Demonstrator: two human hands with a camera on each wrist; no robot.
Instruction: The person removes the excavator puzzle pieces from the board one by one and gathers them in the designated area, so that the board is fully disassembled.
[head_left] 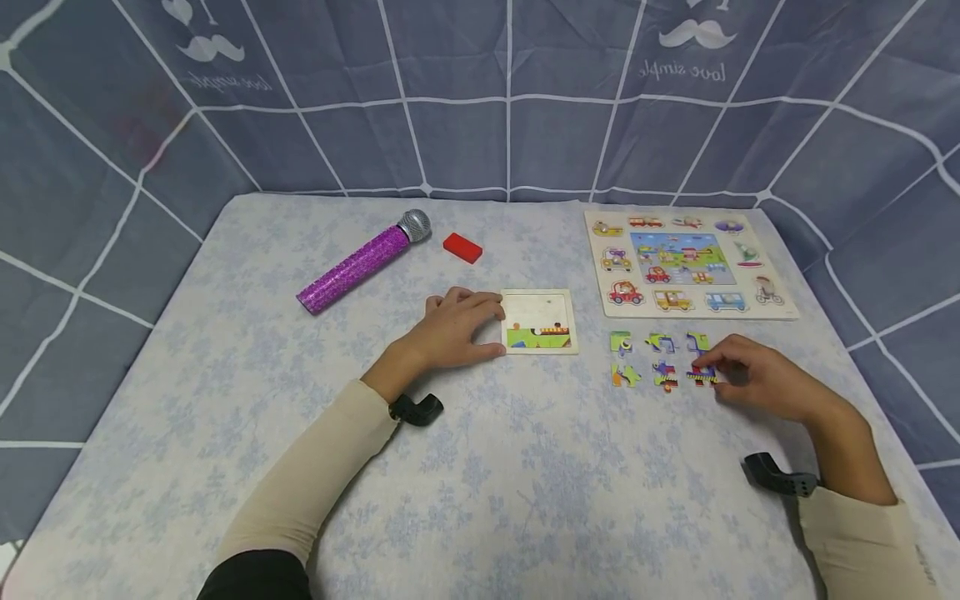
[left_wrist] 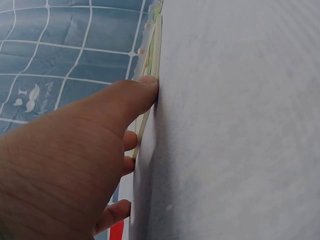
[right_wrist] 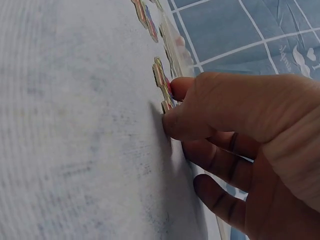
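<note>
A small wooden puzzle tray (head_left: 537, 322) lies mid-table, its lower part filled with green and striped picture pieces. My left hand (head_left: 453, 329) rests at the tray's left side, thumb and fingertips touching its edge; the left wrist view shows the thumb (left_wrist: 145, 87) against that edge. On the right, loose puzzle pieces (head_left: 663, 343) lie in two rows. My right hand (head_left: 765, 379) pinches the lower right puzzle piece (head_left: 701, 377) between thumb and index finger. The right wrist view shows this piece (right_wrist: 161, 80) low at the tabletop, partly hidden by the fingers.
A larger wooden vehicle puzzle board (head_left: 600, 287) lies at the back right, behind the loose pieces. A purple glitter microphone (head_left: 363, 262) and a red block (head_left: 462, 247) lie at the back left. Grid-patterned cloth (head_left: 465, 142) hangs around the table (head_left: 525, 500).
</note>
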